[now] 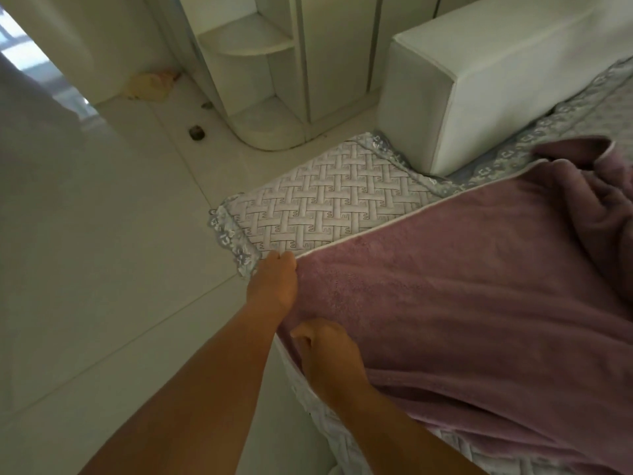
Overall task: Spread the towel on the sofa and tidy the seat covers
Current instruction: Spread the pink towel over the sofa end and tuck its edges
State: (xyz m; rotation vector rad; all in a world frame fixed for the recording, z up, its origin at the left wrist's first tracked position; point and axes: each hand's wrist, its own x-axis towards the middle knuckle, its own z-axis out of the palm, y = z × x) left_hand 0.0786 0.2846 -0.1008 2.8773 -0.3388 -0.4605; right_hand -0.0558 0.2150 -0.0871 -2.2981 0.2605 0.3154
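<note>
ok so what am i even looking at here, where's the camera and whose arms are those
There is no machine here. A person wears a wide-angle camera on the head, and it looks down at their own two bare arms. That is why the room looks bent at the edges.

The left hand pinches the corner of a purple towel, and the right hand grips the towel's near edge just behind it. The towel lies over a sofa seat that has a grey woven seat cover with a lacy border. Its near part lies fairly flat; the far part is still bunched up. The white block beyond is the sofa's armrest. A white corner shelf stands on the pale floor.
</note>
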